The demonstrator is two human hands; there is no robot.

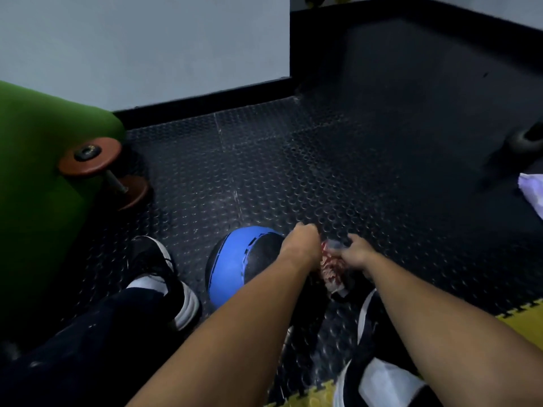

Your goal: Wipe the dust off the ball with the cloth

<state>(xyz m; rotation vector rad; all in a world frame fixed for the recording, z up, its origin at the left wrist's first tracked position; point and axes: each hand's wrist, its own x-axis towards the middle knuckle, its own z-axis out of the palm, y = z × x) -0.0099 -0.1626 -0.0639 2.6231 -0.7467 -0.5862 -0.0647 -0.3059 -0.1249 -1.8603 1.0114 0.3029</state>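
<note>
I'm looking into a gym corner: studded black rubber floor (293,177), a dumbbell (102,171), a blue medicine ball (229,265), yellow interlocking mats (523,315).

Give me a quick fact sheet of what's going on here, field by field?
Setting: dark studded floor mat
Ball: blue and black ball on the floor between the person's shoes
Cloth: red and white cloth, bunched, right of the ball
Left hand: curled on the cloth
Right hand: grips the cloth
Nearby: dumbbell beside green pad
Wiping: cloth not on the ball

blue-and-black ball (229,262), cloth (330,270) seemingly red-and-white patterned, green cushion (38,183), black ring-studded floor mat (323,171)
</note>
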